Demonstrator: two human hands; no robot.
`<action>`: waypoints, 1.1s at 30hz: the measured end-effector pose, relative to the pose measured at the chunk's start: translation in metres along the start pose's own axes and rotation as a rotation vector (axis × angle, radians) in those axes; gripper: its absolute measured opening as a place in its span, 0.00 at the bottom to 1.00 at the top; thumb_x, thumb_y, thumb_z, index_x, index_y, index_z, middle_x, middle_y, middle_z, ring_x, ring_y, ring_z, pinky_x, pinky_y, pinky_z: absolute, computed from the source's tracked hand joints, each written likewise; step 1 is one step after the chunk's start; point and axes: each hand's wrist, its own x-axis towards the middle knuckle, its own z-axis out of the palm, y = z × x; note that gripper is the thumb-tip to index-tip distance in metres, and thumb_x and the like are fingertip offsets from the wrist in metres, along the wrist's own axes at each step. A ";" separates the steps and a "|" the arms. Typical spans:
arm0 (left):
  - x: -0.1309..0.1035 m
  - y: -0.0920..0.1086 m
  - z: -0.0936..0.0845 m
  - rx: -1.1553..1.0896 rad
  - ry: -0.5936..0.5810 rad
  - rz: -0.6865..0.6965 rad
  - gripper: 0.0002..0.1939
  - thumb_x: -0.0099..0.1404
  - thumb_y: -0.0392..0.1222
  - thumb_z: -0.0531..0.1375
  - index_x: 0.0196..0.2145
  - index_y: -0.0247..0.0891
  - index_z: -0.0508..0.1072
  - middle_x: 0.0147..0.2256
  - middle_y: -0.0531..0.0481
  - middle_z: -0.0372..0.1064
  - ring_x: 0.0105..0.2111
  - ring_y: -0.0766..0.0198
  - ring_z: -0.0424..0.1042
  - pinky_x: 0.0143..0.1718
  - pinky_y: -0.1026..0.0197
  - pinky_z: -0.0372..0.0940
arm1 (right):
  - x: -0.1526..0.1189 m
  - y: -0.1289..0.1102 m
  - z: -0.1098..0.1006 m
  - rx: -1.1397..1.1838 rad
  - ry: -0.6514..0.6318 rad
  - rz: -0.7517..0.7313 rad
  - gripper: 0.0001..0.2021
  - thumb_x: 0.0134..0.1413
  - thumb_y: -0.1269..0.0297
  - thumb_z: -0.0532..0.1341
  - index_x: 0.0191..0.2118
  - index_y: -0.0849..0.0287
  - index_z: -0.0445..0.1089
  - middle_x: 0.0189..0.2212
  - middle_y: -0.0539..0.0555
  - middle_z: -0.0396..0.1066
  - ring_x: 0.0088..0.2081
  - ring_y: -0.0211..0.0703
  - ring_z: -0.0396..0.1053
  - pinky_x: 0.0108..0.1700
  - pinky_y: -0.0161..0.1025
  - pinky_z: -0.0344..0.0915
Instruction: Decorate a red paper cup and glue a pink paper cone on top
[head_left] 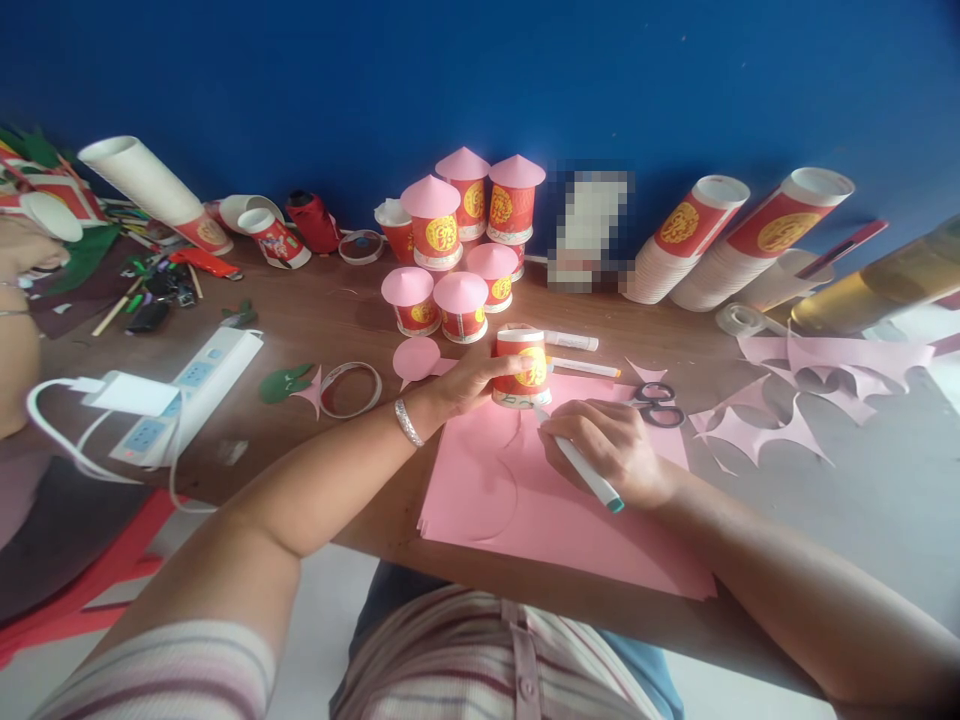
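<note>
A red paper cup (510,375) with a gold emblem is gripped in my left hand (472,378), its white rim facing down. Green marks run along that rim. My right hand (611,450) is closed around a white marker (585,468) with a green end, and the marker's tip is at the cup's rim. Both hands are over a stack of pink paper (555,520), where a curved line shows. Behind the cup lie a white marker with a white cap (571,341) and an orange-ended marker (585,367). Scissors (658,403) rest right of the cup.
Several red cups with pink cone tops (436,215) stand near the blue wall. Stacks of paper cups (697,235) lean at right, near pink paper scraps (780,415). At left are a power strip (187,400), a tape ring (351,388) and part of another person (22,320).
</note>
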 end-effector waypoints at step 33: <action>0.005 -0.013 -0.009 -0.200 -0.062 0.024 0.10 0.63 0.42 0.70 0.36 0.36 0.74 0.33 0.51 0.68 0.34 0.66 0.68 0.38 0.62 0.68 | 0.008 -0.007 -0.007 0.072 -0.004 -0.018 0.13 0.60 0.81 0.63 0.42 0.54 0.68 0.29 0.44 0.72 0.27 0.36 0.70 0.53 0.52 0.82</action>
